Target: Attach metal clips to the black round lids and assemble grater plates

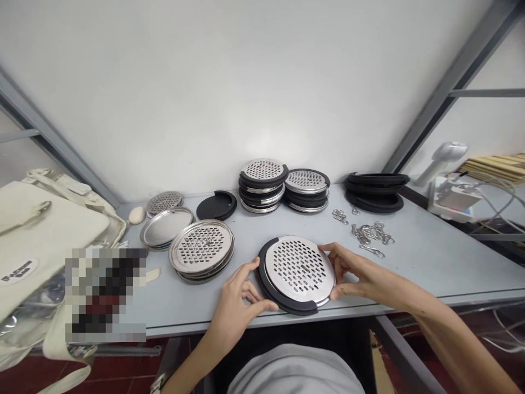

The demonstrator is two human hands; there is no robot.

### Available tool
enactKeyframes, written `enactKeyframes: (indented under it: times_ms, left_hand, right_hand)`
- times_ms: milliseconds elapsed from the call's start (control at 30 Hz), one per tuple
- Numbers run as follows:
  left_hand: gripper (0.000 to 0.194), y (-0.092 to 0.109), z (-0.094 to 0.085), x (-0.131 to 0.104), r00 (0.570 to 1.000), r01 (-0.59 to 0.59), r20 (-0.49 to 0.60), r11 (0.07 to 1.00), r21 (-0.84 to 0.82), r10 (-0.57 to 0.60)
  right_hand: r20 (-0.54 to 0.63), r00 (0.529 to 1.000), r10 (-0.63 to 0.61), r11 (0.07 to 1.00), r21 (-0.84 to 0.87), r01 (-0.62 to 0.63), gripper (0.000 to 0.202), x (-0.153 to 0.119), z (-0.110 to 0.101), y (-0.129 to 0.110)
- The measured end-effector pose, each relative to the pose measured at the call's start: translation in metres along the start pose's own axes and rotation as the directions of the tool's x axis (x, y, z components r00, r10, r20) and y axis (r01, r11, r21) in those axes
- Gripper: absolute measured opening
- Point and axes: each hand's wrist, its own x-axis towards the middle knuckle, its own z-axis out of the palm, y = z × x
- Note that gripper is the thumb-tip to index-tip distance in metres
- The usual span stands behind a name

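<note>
A round perforated steel grater disc (298, 267) lies in a black rubber ring (266, 284) near the front edge of the grey table (430, 262). My left hand (237, 306) grips the ring's left side, with the thumb on its rim. From the right, my right hand (353, 269) holds the disc's edge with spread fingers. Both hands press the disc and ring together.
Left of it is a stack of perforated discs (202, 249), plain steel plates (167, 226) and a loose black ring (216, 206). Behind are stacks of assembled graters (263, 185) (307, 189), black rings (375, 191) and metal clips (371, 234). A cream bag (45, 230) is at left.
</note>
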Motion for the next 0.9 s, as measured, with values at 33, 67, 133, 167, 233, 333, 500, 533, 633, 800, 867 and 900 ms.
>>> enactKeyframes:
  times_ms: [33, 67, 133, 167, 233, 333, 500, 533, 633, 800, 867, 900]
  left_hand:
    - [0.075, -0.0001, 0.0001, -0.0001, 1.000, -0.002, -0.001, 1.000, 0.000, 0.002]
    - [0.076, -0.0002, 0.0001, -0.0002, 1.000, -0.004, -0.005, 1.000, -0.002, 0.004]
    - [0.075, -0.0004, 0.0002, -0.0003, 1.000, -0.007, -0.009, 1.000, -0.003, 0.007]
    - [0.075, -0.0005, 0.0003, -0.0003, 1.000, -0.008, -0.012, 1.000, -0.001, 0.008]
    - [0.074, -0.0005, 0.0004, -0.0002, 1.000, -0.007, -0.016, 1.000, 0.006, 0.008]
    - [0.074, 0.0000, 0.0006, -0.0005, 1.000, -0.003, -0.022, 1.000, 0.014, 0.003]
    - [0.073, -0.0001, 0.0009, -0.0011, 1.000, -0.004, -0.023, 1.000, 0.009, 0.004]
    - [0.073, -0.0004, 0.0009, -0.0010, 1.000, -0.006, -0.023, 1.000, 0.012, 0.006]
    - [0.073, -0.0006, 0.0012, -0.0008, 1.000, -0.008, -0.028, 1.000, 0.016, 0.008]
    - [0.073, 0.0015, 0.0016, -0.0015, 1.000, -0.001, -0.025, 1.000, 0.014, 0.001]
    - [0.073, 0.0022, 0.0016, -0.0019, 1.000, 0.004, -0.026, 1.000, 0.012, -0.004]
    - [0.073, 0.0024, 0.0015, -0.0020, 1.000, 0.006, -0.028, 1.000, 0.009, -0.006]
  right_hand:
    - [-0.002, 1.000, 0.000, 1.000, 0.001, 0.000, 0.066, -0.0001, 0.0003, 0.0000]
    - [-0.003, 1.000, -0.001, 1.000, 0.000, 0.001, 0.066, -0.0001, 0.0006, 0.0001]
    - [-0.005, 1.000, -0.002, 1.000, -0.003, 0.002, 0.067, 0.0000, 0.0010, 0.0002]
    - [-0.007, 1.000, -0.001, 1.000, -0.004, 0.001, 0.067, 0.0002, 0.0012, 0.0002]
    - [-0.013, 1.000, 0.005, 1.000, -0.007, -0.005, 0.067, 0.0007, 0.0015, -0.0002]
    - [-0.021, 1.000, 0.009, 1.000, -0.002, -0.009, 0.068, 0.0010, 0.0022, -0.0010]
    - [-0.018, 1.000, -0.006, 1.000, 0.026, 0.007, 0.067, 0.0002, 0.0041, -0.0004]
    - [-0.016, 1.000, -0.010, 0.999, 0.032, 0.010, 0.066, 0.0001, 0.0043, -0.0002]
    - [-0.012, 1.000, -0.018, 0.999, 0.048, 0.019, 0.064, 0.0006, 0.0045, 0.0002]
    - [-0.018, 1.000, -0.002, 0.999, 0.052, 0.003, 0.063, 0.0012, 0.0045, -0.0015]
    - [-0.023, 1.000, -0.004, 0.999, 0.051, 0.005, 0.061, 0.0009, 0.0047, -0.0025]
    - [-0.025, 1.000, -0.007, 0.999, 0.049, 0.008, 0.060, 0.0007, 0.0047, -0.0029]
